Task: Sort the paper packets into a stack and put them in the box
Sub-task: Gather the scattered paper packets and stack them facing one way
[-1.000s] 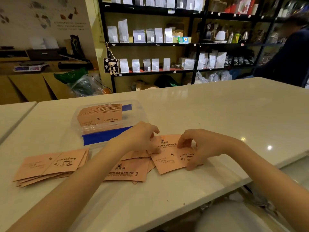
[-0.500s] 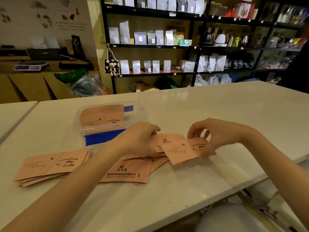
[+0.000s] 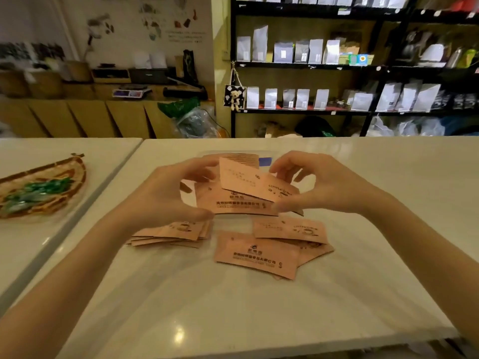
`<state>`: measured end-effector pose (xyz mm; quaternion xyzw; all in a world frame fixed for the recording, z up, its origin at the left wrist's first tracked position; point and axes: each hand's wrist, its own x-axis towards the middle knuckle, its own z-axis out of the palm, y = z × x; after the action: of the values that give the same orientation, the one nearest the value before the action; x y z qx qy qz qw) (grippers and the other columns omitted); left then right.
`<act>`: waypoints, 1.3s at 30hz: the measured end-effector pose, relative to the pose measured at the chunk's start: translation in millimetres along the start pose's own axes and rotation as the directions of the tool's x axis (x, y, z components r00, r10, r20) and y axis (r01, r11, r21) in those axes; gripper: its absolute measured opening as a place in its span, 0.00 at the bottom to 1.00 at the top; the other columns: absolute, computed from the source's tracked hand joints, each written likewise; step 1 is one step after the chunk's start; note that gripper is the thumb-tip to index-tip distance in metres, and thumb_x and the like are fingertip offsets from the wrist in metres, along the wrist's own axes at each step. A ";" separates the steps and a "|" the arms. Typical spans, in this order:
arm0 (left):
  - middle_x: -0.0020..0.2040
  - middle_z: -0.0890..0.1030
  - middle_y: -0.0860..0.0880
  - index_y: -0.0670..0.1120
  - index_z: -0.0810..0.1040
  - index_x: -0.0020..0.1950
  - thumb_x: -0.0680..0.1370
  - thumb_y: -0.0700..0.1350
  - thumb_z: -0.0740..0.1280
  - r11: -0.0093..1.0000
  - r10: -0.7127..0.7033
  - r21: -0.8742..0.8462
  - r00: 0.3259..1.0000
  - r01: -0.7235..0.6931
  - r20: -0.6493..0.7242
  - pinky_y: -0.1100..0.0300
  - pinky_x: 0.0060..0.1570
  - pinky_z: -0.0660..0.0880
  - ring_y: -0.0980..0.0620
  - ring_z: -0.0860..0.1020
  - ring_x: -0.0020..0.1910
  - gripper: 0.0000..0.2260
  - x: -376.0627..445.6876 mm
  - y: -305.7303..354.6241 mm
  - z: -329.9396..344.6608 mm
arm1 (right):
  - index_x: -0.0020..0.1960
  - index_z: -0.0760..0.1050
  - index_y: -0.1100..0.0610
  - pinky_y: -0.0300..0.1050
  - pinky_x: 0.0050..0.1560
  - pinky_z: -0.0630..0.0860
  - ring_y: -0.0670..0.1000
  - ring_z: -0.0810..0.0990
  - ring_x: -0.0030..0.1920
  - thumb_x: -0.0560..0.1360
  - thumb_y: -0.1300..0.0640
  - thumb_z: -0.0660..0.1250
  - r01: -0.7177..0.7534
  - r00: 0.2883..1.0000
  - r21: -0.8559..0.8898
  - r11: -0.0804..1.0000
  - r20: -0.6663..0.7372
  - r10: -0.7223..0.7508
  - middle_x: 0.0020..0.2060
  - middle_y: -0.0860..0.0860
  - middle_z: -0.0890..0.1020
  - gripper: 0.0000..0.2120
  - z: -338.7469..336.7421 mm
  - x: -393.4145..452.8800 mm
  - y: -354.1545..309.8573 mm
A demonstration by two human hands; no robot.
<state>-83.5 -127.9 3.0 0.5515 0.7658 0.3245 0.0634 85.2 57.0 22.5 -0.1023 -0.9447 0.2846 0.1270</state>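
Observation:
Both hands are raised above the white counter, holding pinkish-brown paper packets between them. My left hand grips the lower packets at their left edge. My right hand pinches one packet laid on top at a slant. Behind the hands, mostly hidden, is the clear plastic box with a blue part and a row of packets inside. On the counter below lie a loose stack of packets on the left and several scattered packets on the right.
A woven tray with green wrapped items sits on the neighbouring counter at the left, across a narrow gap. Black shelves with white bags stand behind the counter. The counter's near edge runs low on the right.
Both hands have lifted off the counter with packets and come together in front of the box. The view has swung left, bringing the woven tray into sight.

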 end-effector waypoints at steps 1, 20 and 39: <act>0.50 0.72 0.68 0.70 0.60 0.56 0.62 0.43 0.76 0.999 -0.041 -0.025 0.999 0.040 -0.019 0.69 0.46 0.69 0.66 0.72 0.52 0.36 -7.1 -8.0 -4.6 | 0.53 0.72 0.45 0.31 0.46 0.71 0.41 0.75 0.47 0.61 0.45 0.74 0.033 0.999 -0.003 0.999 -0.008 -0.033 0.45 0.38 0.76 0.22 8.2 9.0 -5.5; 0.56 0.71 0.63 0.62 0.61 0.64 0.63 0.38 0.76 0.894 -0.371 -0.282 0.928 0.350 -0.026 0.77 0.46 0.71 0.64 0.72 0.54 0.38 -62.7 -95.0 -18.5 | 0.59 0.70 0.46 0.45 0.64 0.55 0.48 0.64 0.61 0.68 0.34 0.57 0.372 0.928 -0.464 0.804 0.184 -0.322 0.58 0.44 0.75 0.25 109.4 79.5 -38.7; 0.59 0.71 0.62 0.59 0.72 0.59 0.67 0.51 0.72 0.993 0.002 0.115 0.999 -0.008 0.049 0.74 0.52 0.64 0.66 0.66 0.57 0.22 -18.4 -13.8 6.7 | 0.52 0.75 0.48 0.44 0.61 0.64 0.44 0.68 0.59 0.68 0.35 0.59 0.304 0.945 -0.326 0.895 -0.018 -0.328 0.53 0.43 0.78 0.21 53.1 41.4 -7.8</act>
<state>-84.4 -143.8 -14.9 0.5640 0.7801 0.2663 0.0491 29.2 34.4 -8.3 0.0231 -0.9769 0.1001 0.1875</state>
